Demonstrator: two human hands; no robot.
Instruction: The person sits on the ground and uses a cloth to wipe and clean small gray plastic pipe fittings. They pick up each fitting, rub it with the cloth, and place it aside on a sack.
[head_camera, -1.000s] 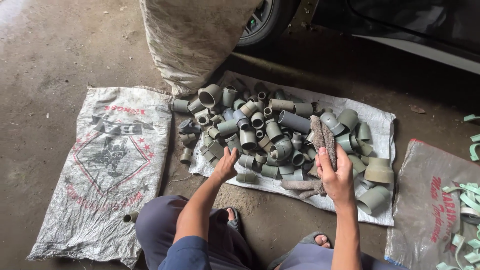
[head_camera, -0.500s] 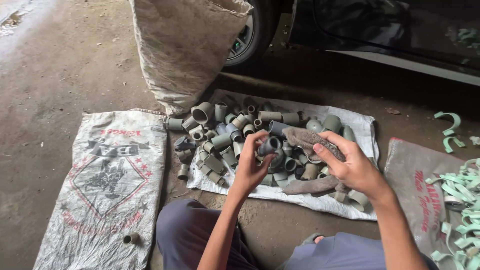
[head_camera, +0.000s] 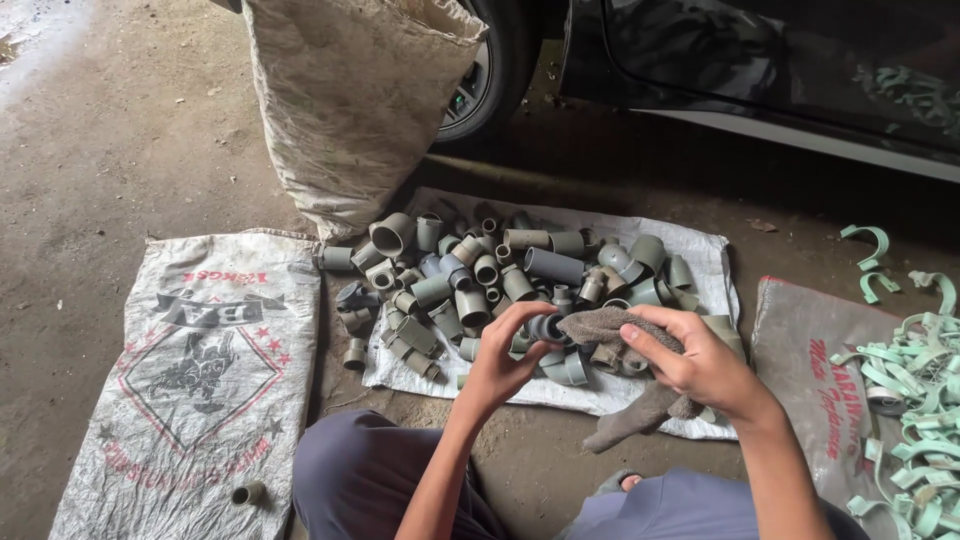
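My left hand (head_camera: 505, 365) holds a small grey pipe fitting (head_camera: 546, 327) just above the pile. My right hand (head_camera: 700, 362) grips a brown-grey rag (head_camera: 605, 325) and presses it against that fitting; the rag's tail hangs down to the floor. Under both hands lies a heap of grey plastic pipe fittings (head_camera: 480, 280) spread on a white woven sack (head_camera: 620, 392). My knees in dark trousers show at the bottom edge.
A full upright sack (head_camera: 350, 100) stands behind the pile, in front of a car wheel (head_camera: 490, 70). An empty printed sack (head_camera: 190, 380) lies flat at the left with one lone fitting (head_camera: 247, 493) on it. Pale green plastic clips (head_camera: 915, 390) cover another sack at the right.
Both hands rose from the pile. My left hand picked up a fitting, and my right hand brought the rag up against it. The view shifted up slightly.
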